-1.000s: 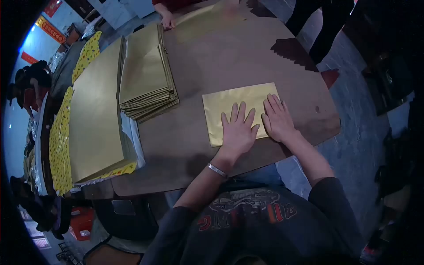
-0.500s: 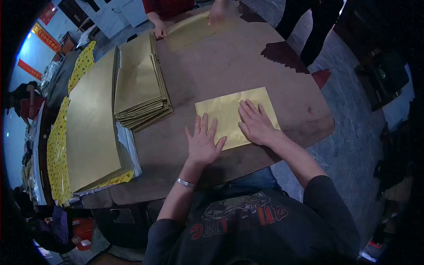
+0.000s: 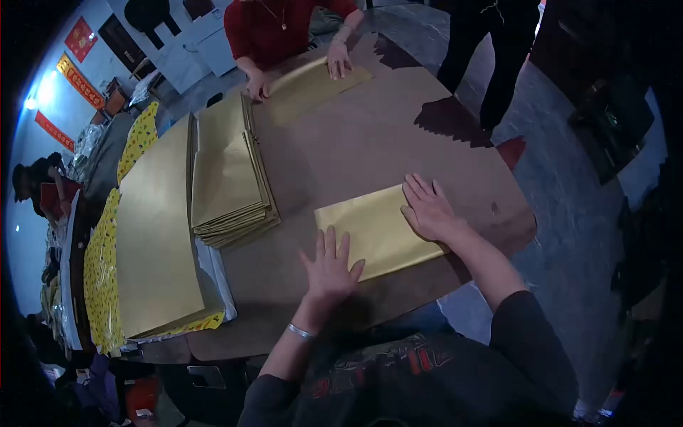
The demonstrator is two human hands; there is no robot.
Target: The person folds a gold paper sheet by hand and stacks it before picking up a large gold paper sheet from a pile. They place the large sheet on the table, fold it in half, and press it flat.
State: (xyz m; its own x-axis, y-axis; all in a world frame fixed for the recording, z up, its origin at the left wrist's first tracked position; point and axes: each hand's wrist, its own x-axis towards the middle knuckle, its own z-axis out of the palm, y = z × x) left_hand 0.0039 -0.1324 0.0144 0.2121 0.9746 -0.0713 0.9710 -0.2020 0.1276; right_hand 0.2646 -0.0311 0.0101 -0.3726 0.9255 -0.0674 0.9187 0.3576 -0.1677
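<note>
A folded gold paper sheet [image 3: 380, 231] lies flat on the brown table near its front edge. My left hand [image 3: 331, 269] rests with spread fingers at the sheet's left end, fingertips on the paper. Flat on the right part of the sheet lies my right hand [image 3: 430, 209], its fingers stretched out. Neither hand grips anything. To the left stands a stack of folded gold papers [image 3: 228, 171], beside a pile of large flat gold sheets [image 3: 156, 235].
Across the table [image 3: 334, 156], a person in red [image 3: 274, 32] has both hands on another gold sheet [image 3: 306, 92]. Someone in dark trousers [image 3: 498, 64] stands behind the far right edge. Yellow patterned wrapping [image 3: 99, 277] lies at the left.
My right hand has slid right towards the sheet's right edge. The view has tilted up, so the table sits lower in the frame. The person opposite has moved a hand along their sheet.
</note>
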